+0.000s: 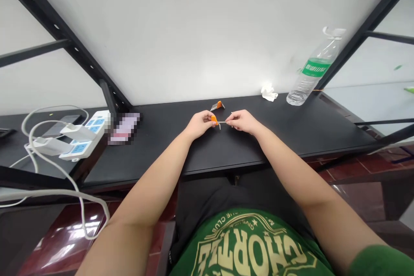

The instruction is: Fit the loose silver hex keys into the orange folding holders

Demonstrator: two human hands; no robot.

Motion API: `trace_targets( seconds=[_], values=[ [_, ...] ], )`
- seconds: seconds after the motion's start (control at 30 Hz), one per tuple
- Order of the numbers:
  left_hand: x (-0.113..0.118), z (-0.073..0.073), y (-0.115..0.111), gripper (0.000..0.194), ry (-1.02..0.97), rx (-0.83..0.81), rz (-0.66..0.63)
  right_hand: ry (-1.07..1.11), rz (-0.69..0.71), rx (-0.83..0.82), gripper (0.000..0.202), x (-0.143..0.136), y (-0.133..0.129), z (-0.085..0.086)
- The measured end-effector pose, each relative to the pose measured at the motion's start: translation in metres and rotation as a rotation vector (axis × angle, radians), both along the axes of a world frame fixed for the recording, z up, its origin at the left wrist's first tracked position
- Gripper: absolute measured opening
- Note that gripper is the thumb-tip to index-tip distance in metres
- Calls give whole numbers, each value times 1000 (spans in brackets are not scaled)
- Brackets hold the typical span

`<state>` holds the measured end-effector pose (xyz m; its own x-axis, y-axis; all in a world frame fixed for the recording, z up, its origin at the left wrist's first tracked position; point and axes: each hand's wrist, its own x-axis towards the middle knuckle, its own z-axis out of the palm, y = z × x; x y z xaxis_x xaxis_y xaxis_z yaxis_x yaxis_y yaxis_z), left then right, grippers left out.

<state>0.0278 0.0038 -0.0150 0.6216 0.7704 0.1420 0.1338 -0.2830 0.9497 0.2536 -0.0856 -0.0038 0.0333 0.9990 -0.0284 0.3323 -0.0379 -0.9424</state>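
Observation:
My left hand is closed on a small orange holder above the middle of the black table. A thin metal rod runs from the holder to my right hand, whose fingers pinch its other end. Just below the holder, a short bent metal key sticks out. Behind my hands, near the wall, lies a second orange holder with several metal keys.
A clear bottle with a green label stands at the back right, beside a crumpled white tissue. On the left are a blurred pink object and a white power strip with cables. Black metal posts frame the table.

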Motion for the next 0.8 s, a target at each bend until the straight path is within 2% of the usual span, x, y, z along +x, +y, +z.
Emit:
trace_targets(
  seconds=[0.2,0.33,0.5,0.6,0.7,0.77,0.8],
  values=[
    [9,-6,-6,28,23,31,-108,153,91,17,17,-21,6,-6],
    [9,-4,-7,26,27,21,-68,215,75,56,22,-23,9,-11],
    [7,-5,-5,26,54,4,-20,-89,83,35,8,-21,10,-12],
    [6,-8,-3,23,83,64,-12,-284,94,135,8,-23,9,-12],
    [4,-9,-1,17,164,207,14,-467,107,259,8,-16,9,-12],
    [3,-7,-1,15,229,278,21,-589,21,314,11,-1,10,-11],
    [3,-7,-2,14,251,292,19,-648,-66,313,14,8,11,-10]
  ],
)
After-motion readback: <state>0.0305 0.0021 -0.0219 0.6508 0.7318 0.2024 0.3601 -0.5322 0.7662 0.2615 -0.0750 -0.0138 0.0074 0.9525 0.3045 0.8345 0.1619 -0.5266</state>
